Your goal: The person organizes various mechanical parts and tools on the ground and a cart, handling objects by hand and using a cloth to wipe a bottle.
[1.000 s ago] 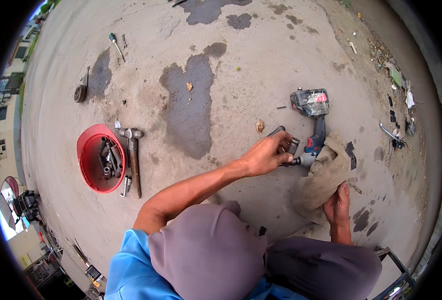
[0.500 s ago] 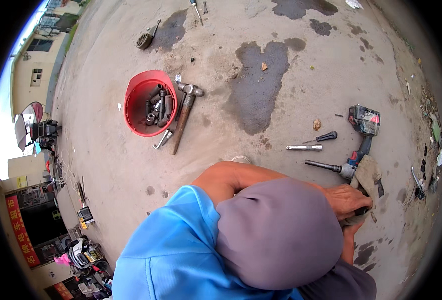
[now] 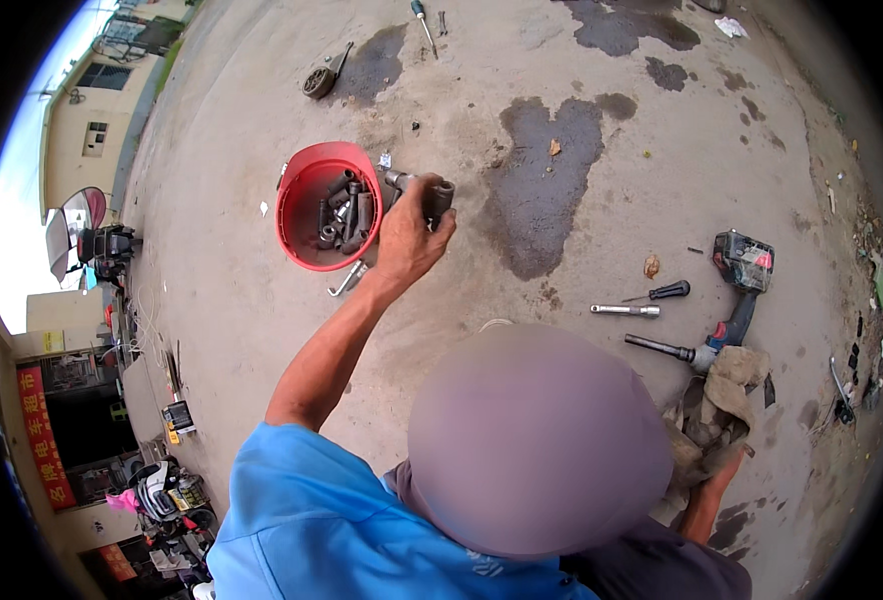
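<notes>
My left hand (image 3: 414, 235) is stretched out beside the red bucket (image 3: 302, 256), closed on a dark metal cylinder that looks like a socket (image 3: 442, 203). Just behind my fingers shows part of a hammer head (image 3: 396, 179); my hand and forearm cover its handle. Inside the bucket are several dark sockets (image 3: 364, 210). At the lower right my right hand (image 3: 712, 488) grips a grey-brown cloth (image 3: 732, 385), its fingers partly hidden. Against that cloth lies a cordless impact wrench (image 3: 727, 330) with a long dark socket on its nose. My head hides the ground between my arms.
A chrome extension bar (image 3: 626, 310) and a black-handled screwdriver (image 3: 670, 290) lie left of the wrench. By the bucket's near side is a chrome angled tool (image 3: 348, 279). Farther off lie a tape-like round tool (image 3: 319, 82) and another screwdriver (image 3: 424, 27). Scooters stand at left.
My left hand has swung from the cloth at the right over to the hammer beside the bucket, carrying a dark piece. My right hand stays by the cloth. The view has shifted slightly.
</notes>
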A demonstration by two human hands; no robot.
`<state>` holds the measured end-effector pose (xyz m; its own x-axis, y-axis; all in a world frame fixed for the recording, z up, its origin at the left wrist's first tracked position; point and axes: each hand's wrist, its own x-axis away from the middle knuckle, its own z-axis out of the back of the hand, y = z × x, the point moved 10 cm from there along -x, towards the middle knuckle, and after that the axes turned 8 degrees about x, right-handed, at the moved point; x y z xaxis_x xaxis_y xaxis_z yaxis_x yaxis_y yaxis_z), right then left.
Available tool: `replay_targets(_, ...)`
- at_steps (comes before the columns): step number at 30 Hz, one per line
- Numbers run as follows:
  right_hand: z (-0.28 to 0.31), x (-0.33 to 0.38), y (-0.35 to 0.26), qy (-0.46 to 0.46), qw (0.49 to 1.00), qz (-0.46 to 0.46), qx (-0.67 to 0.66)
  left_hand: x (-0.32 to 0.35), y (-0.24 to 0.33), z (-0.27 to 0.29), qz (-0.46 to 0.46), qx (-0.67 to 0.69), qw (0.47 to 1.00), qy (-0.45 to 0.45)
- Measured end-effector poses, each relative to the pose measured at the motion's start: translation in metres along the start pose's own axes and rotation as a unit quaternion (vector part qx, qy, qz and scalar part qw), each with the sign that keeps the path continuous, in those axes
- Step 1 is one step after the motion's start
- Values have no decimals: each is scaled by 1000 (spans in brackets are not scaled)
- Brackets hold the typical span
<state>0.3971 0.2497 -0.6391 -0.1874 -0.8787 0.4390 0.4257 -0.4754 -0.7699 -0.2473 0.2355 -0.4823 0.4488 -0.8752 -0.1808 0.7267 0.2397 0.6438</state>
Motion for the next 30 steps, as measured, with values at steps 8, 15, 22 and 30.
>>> replay_targets(8, -25, 4, 19, -47, 981, -111, -153, 90, -216, 216, 291, -303, 887, 193)
replay_targets(15, -9, -13, 80, -73, 964, -203, -154, 134, -261, 113, 491, 400, 765, 113)
replay_targets(22, -14, -16, 77, -55, 958, -163, -231, 95, -216, 54, 490, 493, 715, 67)
replay_targets(30, -12, -14, 68, -48, 948, -168, -267, -43, -88, -111, 440, 542, 714, -43)
